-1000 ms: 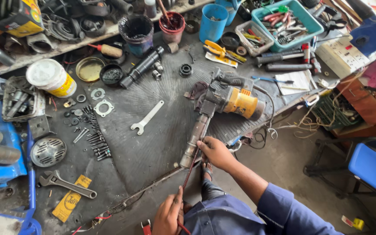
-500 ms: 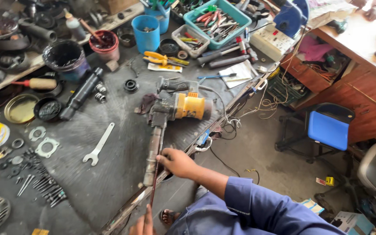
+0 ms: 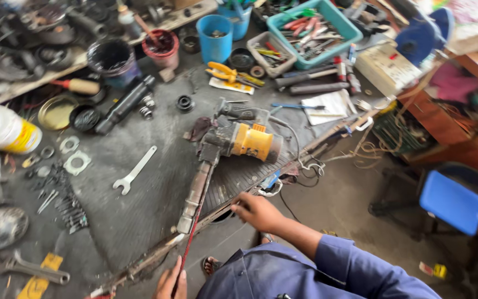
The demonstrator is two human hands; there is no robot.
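A yellow and black power hammer (image 3: 250,141) lies on the dark workbench (image 3: 139,216), its long rusty barrel (image 3: 196,191) pointing toward me. My left hand (image 3: 171,283) is at the bottom edge, closed around a thin red rod (image 3: 190,238) that runs up beside the barrel's tip. My right hand (image 3: 256,213), in a blue sleeve, rests at the bench's front edge just right of the barrel, fingers curled. Whether it holds anything is hidden.
A flat spanner (image 3: 134,170) lies left of the tool. Washers and bolts (image 3: 62,188) are scattered at the left. Blue cups (image 3: 214,37), a teal tray of tools (image 3: 312,30) and yellow pliers (image 3: 225,72) stand at the back. A blue stool (image 3: 452,202) is at right.
My right hand has come off the barrel and moved right to the bench edge. The view has swung and drawn closer. My left hand still holds the red rod.
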